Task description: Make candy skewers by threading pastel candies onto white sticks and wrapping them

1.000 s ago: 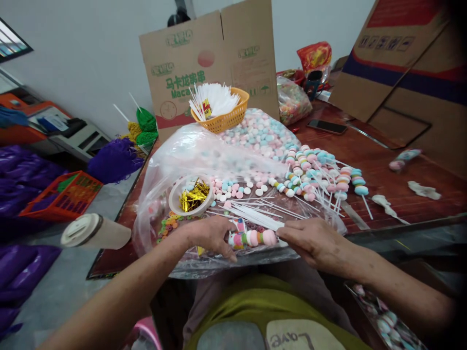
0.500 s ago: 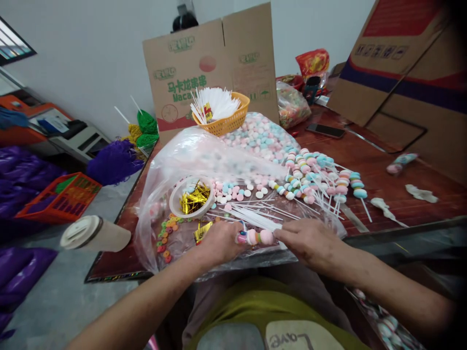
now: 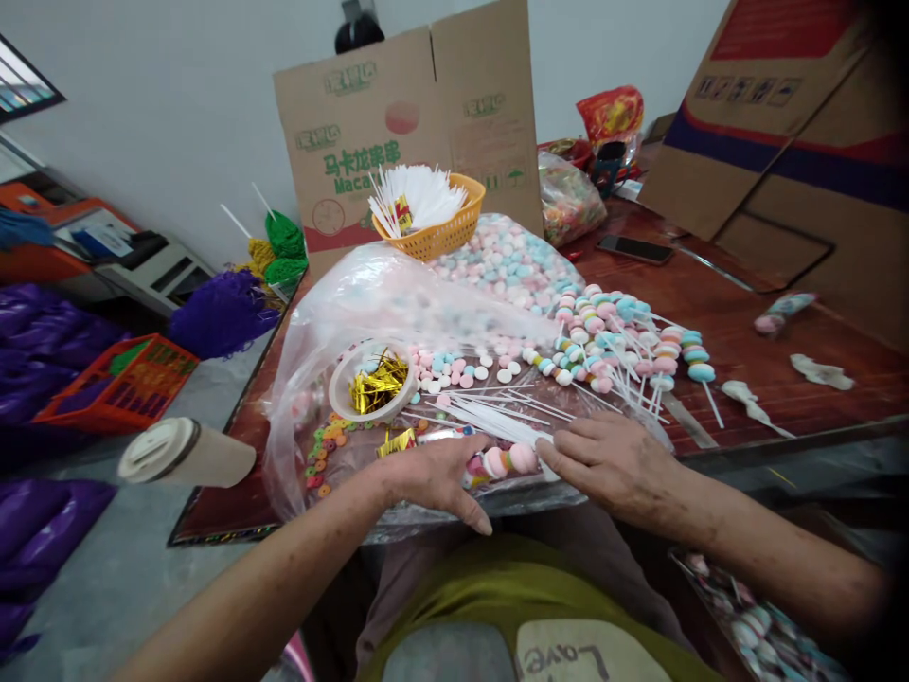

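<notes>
A short candy skewer (image 3: 501, 461) with pink and white pieces lies between my hands at the table's front edge. My left hand (image 3: 440, 474) is spread beside its left end, thumb pointing away from the fingers. At its right end is my right hand (image 3: 603, 464), fingers extended and close together near the white sticks (image 3: 497, 418); whether it grips anything is unclear. A bowl (image 3: 342, 387) of gold ties stands behind my left hand, with small fruit-coloured rings (image 3: 317, 457) to its left. Finished-looking candy skewers (image 3: 611, 332) are heaped at the right.
A cup (image 3: 213, 457) stands at the left corner. Loose candies (image 3: 461, 369), a plastic bag (image 3: 341, 284) and a yellow basket (image 3: 444, 237) of sticks lie farther back. Cardboard boxes (image 3: 490, 142) rise behind. A phone (image 3: 634, 249) rests at the right.
My left hand has opened from its pinch around the skewer's left end, and its thumb has swung toward me. My right hand's fingers have stretched out over the sticks.
</notes>
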A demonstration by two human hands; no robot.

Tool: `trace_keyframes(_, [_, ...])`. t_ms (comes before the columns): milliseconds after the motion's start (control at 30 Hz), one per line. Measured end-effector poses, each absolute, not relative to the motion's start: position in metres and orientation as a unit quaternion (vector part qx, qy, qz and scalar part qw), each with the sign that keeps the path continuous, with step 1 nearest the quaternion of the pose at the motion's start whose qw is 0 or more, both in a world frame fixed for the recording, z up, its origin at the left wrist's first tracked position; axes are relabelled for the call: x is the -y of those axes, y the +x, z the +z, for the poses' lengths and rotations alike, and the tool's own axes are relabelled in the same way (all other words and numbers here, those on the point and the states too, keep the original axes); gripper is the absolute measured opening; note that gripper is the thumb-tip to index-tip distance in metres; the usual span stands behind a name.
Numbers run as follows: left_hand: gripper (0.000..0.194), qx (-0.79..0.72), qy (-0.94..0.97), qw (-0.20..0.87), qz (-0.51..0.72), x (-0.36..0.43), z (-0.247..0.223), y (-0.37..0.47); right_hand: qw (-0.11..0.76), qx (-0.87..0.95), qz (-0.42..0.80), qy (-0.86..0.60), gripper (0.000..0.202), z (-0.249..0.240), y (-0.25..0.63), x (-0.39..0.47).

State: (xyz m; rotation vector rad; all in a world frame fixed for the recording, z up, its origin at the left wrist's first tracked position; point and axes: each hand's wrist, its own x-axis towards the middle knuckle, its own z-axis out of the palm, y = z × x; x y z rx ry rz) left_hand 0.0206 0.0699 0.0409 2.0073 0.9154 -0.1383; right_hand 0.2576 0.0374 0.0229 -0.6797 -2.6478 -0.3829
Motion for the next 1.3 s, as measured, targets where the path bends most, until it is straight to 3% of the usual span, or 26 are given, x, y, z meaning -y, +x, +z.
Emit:
trace_keyframes(133, [0.081,-0.309,0.804,0.508,-0.023,-0.073,0.042,0.018,0.226,0.931,-0.181,-0.222,0.021,0.030,0.262,-0.039])
trace_keyframes(300, [0.080,-0.266,0.783,0.562,-0.019,-0.077,0.038,0.027,0.256,0.932,-0.173,-0.188,0.017,0.029,0.254,-0.035])
trace_keyframes(433, [0.081,-0.341,0.822,0.450,-0.079,-0.077,0.031,0.034,0.235,0.937,-0.049,-0.252,0.017,0.002,0.243,-0.032])
trace_keyframes(600, [0.102,-0.433,0.849,0.267,-0.146,-0.076,0.045,0.020,0.264,0.887,0.108,-0.364,0.019,-0.023,0.246,-0.033])
trace_keyframes(733, [0.045,-0.462,0.849,0.186,-0.173,-0.072,0.062,0.003,0.275,0.878,0.134,-0.369,0.018,-0.022,0.253,-0.030])
trace_keyframes(800, [0.029,-0.467,0.844,0.198,-0.174,-0.069,0.064,-0.002,0.276,0.887,0.092,-0.359,0.019,-0.018,0.254,-0.029])
trace_keyframes(967, [0.042,-0.402,0.813,0.397,-0.141,-0.070,0.057,-0.006,0.306,0.896,-0.123,-0.297,0.021,0.004,0.260,-0.030])
trace_keyframes(1100, [0.040,-0.325,0.760,0.557,-0.075,-0.076,0.051,-0.009,0.290,0.908,-0.166,-0.252,0.024,0.019,0.265,-0.031])
trace_keyframes(1200, [0.037,-0.334,0.766,0.545,-0.072,-0.078,0.053,-0.010,0.275,0.918,-0.158,-0.238,0.023,0.022,0.265,-0.029])
trace_keyframes(1300, [0.030,-0.369,0.811,0.447,-0.086,-0.077,0.059,-0.008,0.252,0.930,-0.135,-0.232,0.020,0.018,0.262,-0.027])
